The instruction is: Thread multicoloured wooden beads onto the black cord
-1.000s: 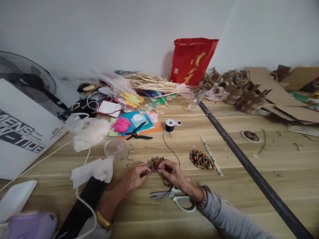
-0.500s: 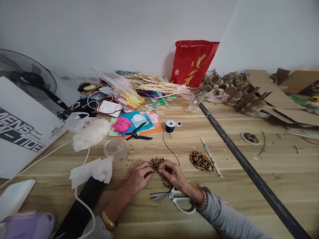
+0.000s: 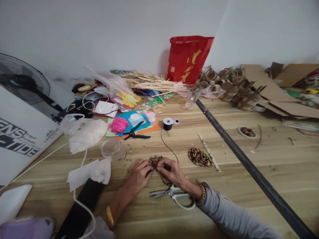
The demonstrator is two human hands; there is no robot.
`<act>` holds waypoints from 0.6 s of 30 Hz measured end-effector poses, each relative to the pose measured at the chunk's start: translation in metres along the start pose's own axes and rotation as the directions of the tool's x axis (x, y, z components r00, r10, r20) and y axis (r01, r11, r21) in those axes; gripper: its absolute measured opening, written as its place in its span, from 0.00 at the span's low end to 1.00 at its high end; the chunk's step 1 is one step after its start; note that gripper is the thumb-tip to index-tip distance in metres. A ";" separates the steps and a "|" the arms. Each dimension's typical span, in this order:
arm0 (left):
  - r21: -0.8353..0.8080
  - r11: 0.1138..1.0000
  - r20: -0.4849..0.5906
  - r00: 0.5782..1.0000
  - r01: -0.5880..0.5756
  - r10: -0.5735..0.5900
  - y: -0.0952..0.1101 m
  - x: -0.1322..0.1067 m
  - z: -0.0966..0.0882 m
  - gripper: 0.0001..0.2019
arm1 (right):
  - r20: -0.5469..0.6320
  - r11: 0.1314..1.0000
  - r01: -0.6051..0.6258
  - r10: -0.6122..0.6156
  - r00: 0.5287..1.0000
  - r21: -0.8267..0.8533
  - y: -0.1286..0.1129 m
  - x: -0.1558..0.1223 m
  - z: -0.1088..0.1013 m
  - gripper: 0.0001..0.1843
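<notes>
A small pile of multicoloured beads (image 3: 154,160) lies at the tabletop's middle, between my two hands. My left hand (image 3: 140,173) is closed at the pile's left edge, thumb and fingers pinched on the beads. From the other side my right hand (image 3: 171,171) pinches the same beads; the exact spot is hidden by its fingers. A short beaded end of black cord (image 3: 165,182) hangs below my right palm. White-handled scissors (image 3: 171,192) lie partly open just under that wrist. Black cord runs from a spool (image 3: 167,124) toward my right hand.
Right of my hands lies a coil of strung beads (image 3: 199,157) beside a thin stick (image 3: 209,152). Pliers (image 3: 136,132), pink yarn (image 3: 119,124) and a clear round container (image 3: 111,146) stand further left. A red bag (image 3: 189,59) leans against the wall. A black strip (image 3: 239,149) crosses the table.
The camera view has shifted slightly, so the background sits a little further left. My hands stay at the bead pile with only small finger movement.
</notes>
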State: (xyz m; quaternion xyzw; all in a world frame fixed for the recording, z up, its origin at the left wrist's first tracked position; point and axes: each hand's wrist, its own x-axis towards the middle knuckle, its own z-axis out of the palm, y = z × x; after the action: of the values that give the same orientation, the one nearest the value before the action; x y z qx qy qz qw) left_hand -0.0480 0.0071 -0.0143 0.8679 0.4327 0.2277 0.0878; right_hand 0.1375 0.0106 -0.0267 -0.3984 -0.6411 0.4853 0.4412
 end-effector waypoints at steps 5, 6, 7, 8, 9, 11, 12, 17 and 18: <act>-0.209 0.978 -0.150 0.987 0.020 -0.052 0.000 0.002 -0.001 0.06 | -0.001 1.000 0.011 -0.011 1.000 -0.030 -0.003 0.000 -0.001 0.07; -0.261 0.965 -0.175 0.981 0.032 -0.080 -0.001 0.002 -0.001 0.05 | 0.000 0.999 0.014 -0.014 1.000 -0.034 -0.004 0.000 -0.001 0.07; -0.307 0.950 -0.180 0.976 0.060 -0.120 -0.001 0.002 -0.001 0.04 | -0.001 0.999 0.015 -0.015 1.000 -0.038 -0.004 0.000 -0.001 0.07; -0.347 0.934 -0.178 0.971 0.089 -0.159 -0.001 0.001 -0.001 0.04 | 0.001 0.999 0.015 -0.015 1.000 -0.043 -0.005 0.000 -0.001 0.07; -0.383 0.915 -0.164 0.965 0.127 -0.203 -0.002 0.001 0.000 0.04 | 0.001 0.999 0.015 -0.015 1.000 -0.047 -0.005 0.000 -0.001 0.07; -0.457 0.867 -0.122 0.952 0.197 -0.280 -0.002 0.000 0.001 0.04 | -0.002 0.999 0.015 -0.015 1.000 -0.052 -0.006 0.000 -0.001 0.06; -0.496 0.837 -0.089 0.945 0.232 -0.315 -0.003 -0.001 0.001 0.04 | -0.005 0.998 0.016 -0.016 1.000 -0.054 -0.006 0.000 -0.001 0.06; -0.650 0.677 0.027 0.900 0.347 -0.435 -0.004 -0.003 0.003 0.03 | 0.005 0.997 0.035 -0.035 0.999 -0.064 -0.009 0.001 -0.001 0.06; -0.666 0.660 0.024 0.894 0.349 -0.448 -0.004 -0.003 0.004 0.03 | 0.006 0.997 0.037 -0.037 0.999 -0.068 -0.010 0.001 -0.001 0.07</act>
State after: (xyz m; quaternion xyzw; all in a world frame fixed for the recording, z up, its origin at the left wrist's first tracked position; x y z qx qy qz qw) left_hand -0.0510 0.0073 -0.0204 0.6464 0.5100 0.4005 0.4022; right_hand 0.1374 0.0094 -0.0167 -0.4004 -0.6656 0.4557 0.4347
